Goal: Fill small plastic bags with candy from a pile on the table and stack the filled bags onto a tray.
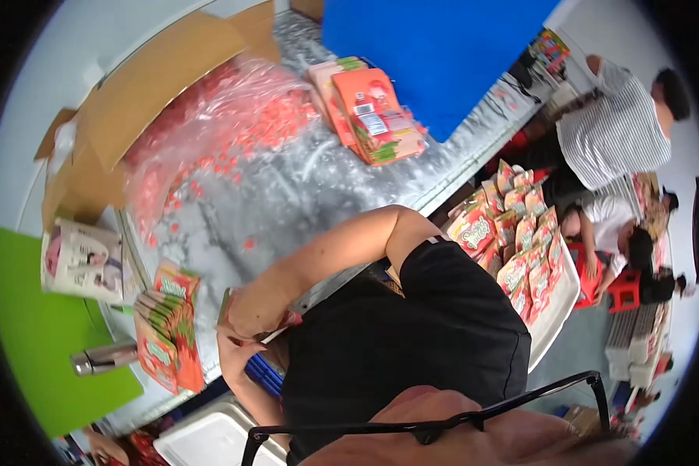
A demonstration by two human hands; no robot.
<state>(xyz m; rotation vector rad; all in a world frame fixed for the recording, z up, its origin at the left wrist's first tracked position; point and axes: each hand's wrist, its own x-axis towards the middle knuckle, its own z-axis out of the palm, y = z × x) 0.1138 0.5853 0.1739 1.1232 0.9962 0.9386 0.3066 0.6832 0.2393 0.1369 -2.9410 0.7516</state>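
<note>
Grip: cannot tell; left hand (238,351), right hand (252,315) close together.
Stack of glossy orange-green pouches (167,332): leftward, long axis up-down, nearer left hand.

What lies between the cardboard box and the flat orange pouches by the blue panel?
A clear plastic bag and scattered small red-pink pieces; it shows in the head view.

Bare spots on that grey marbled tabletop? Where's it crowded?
Free: central tabletop, between the heap of small red pieces, flat orange pouch stack and the person's right forearm; loose pieces at its left. Crowded: upper left, open brown cardboard box; lower left, bunched orange pouches, silver cylindrical bottle.
</note>
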